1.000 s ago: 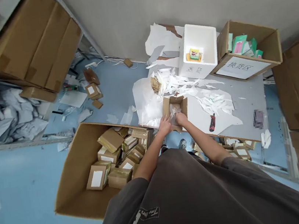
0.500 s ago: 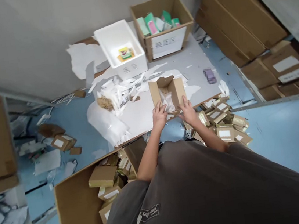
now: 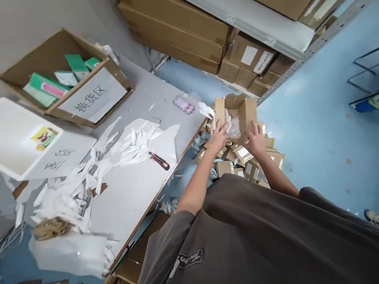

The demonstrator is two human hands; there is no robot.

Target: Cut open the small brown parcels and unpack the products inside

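A person's left hand (image 3: 219,137) and right hand (image 3: 255,139) grip opposite sides of an open carton (image 3: 249,111) at one o'clock, fingers spread on its cardboard. Clear plastic (image 3: 233,126) lies inside. Small boxes (image 3: 243,152) sit below; a red-and-black cutter (image 3: 159,161) rests on the table (image 3: 135,187) toward ten o'clock.

Dark grey top (image 3: 253,246), short loose sleeves (image 3: 173,229); dark patch (image 3: 191,258), pale lettering; shoe (image 3: 213,174) seemingly black-and-white.
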